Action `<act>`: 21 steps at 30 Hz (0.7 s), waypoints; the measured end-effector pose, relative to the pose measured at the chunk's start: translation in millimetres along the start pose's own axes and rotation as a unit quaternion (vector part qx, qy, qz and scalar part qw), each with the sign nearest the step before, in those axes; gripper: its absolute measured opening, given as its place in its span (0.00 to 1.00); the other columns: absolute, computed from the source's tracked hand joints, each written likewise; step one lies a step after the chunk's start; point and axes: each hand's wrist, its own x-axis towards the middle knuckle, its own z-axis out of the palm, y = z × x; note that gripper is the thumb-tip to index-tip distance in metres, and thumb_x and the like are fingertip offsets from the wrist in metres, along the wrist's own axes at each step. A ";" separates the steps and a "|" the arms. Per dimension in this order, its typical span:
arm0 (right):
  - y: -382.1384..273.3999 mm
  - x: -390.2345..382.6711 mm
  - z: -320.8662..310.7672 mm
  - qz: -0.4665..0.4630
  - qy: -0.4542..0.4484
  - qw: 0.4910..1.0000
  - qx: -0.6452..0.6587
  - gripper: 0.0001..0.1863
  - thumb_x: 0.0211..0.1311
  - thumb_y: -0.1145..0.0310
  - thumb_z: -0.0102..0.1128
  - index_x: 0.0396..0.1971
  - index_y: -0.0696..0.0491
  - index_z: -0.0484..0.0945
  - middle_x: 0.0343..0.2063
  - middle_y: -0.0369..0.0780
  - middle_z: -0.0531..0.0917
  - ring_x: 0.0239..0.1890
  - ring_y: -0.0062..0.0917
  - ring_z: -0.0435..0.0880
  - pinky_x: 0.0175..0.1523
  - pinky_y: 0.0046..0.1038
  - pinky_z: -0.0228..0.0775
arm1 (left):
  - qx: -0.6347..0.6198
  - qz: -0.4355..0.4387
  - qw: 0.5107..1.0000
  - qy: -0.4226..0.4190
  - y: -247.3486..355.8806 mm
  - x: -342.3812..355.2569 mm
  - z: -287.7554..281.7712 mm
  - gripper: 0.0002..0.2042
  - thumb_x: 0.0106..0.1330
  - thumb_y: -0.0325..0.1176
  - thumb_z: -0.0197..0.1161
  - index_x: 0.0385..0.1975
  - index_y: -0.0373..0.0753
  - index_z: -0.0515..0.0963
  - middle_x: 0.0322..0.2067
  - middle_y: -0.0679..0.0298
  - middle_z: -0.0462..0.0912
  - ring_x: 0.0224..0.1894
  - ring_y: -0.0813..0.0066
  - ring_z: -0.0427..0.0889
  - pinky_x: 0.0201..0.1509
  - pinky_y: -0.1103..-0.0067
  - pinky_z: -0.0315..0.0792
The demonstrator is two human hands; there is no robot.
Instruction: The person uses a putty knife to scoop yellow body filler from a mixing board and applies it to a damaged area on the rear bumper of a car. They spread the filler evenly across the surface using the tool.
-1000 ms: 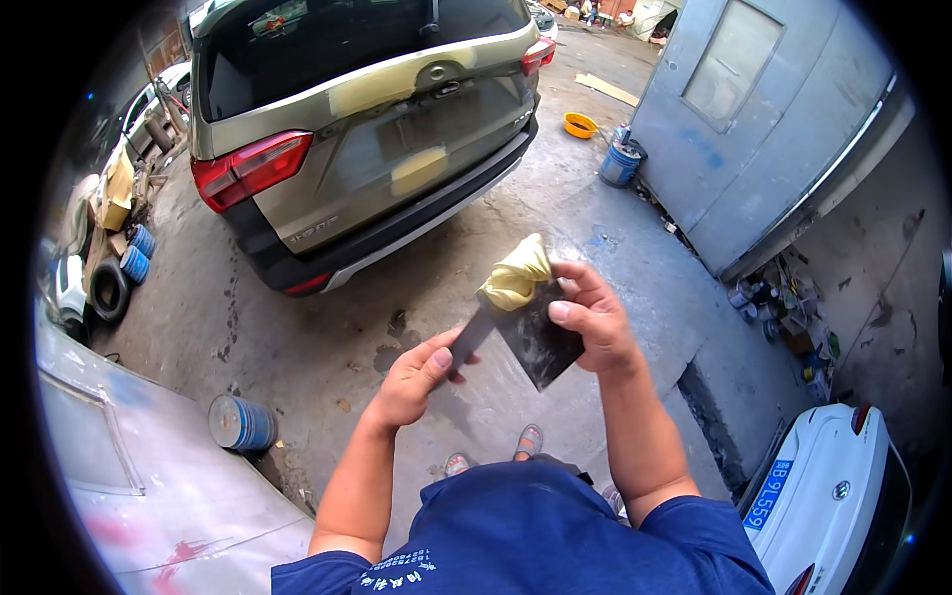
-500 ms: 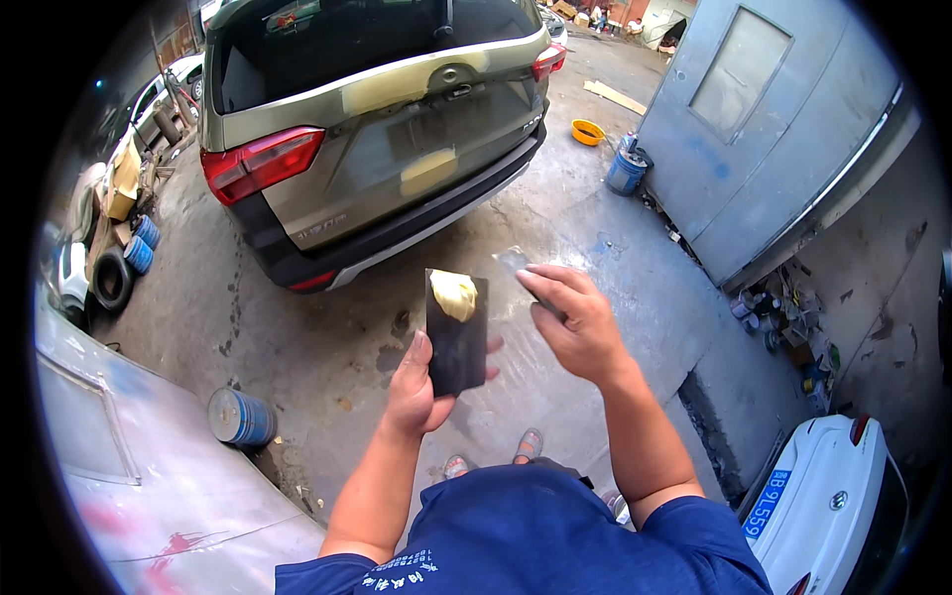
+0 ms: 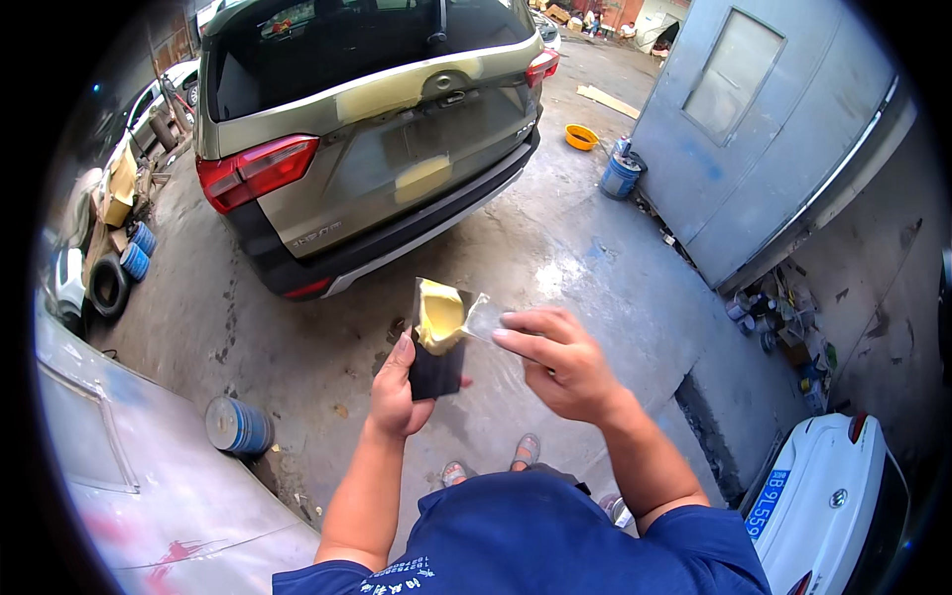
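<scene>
Yellow paste [image 3: 439, 315], black plate [image 3: 434, 374]

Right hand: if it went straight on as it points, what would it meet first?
Its scraper leads, probably into the yellow paste on the dark board in the left hand; exact depth is unclear.

The grey floor [image 3: 540, 223] bears an olive car [image 3: 362, 183], an orange basin [image 3: 581, 138] and blue buckets [image 3: 239, 426].

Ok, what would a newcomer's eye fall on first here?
Probably the yellow paste at the upper end of the dark plate in the left hand, where the thin blade in the right hand meets it. Next, the olive SUV at upper left, with pale patches on its tailgate.
</scene>
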 end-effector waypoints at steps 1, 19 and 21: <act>-4.3 10.2 -14.4 -0.043 -0.012 0.999 0.029 0.30 0.41 0.88 0.55 0.49 0.50 0.80 0.47 0.41 0.81 0.47 0.39 0.78 0.52 0.36 0.72 | -0.069 -0.057 0.993 -0.073 2.5 -5.5 1.2 0.30 0.74 0.51 0.44 0.69 0.39 0.55 0.59 0.50 0.71 0.57 0.52 0.74 0.48 0.58 0.78; 11.9 -55.8 37.7 0.428 -0.011 0.683 0.592 0.25 0.60 0.77 0.60 0.57 0.59 0.66 0.44 0.42 0.81 0.45 0.23 0.80 0.52 0.26 0.73 | 0.191 0.130 0.972 -0.053 -35.0 12.1 18.4 0.32 0.75 0.52 0.42 0.67 0.31 0.57 0.62 0.55 0.69 0.65 0.68 0.67 0.68 0.73 0.58; 19.0 -40.3 40.6 0.409 0.016 0.671 0.618 0.24 0.60 0.77 0.60 0.56 0.59 0.66 0.43 0.42 0.81 0.44 0.24 0.81 0.51 0.26 0.74 | 0.317 0.149 0.935 -0.048 -45.2 8.5 3.0 0.29 0.76 0.50 0.43 0.67 0.33 0.60 0.61 0.56 0.70 0.65 0.68 0.67 0.67 0.74 0.58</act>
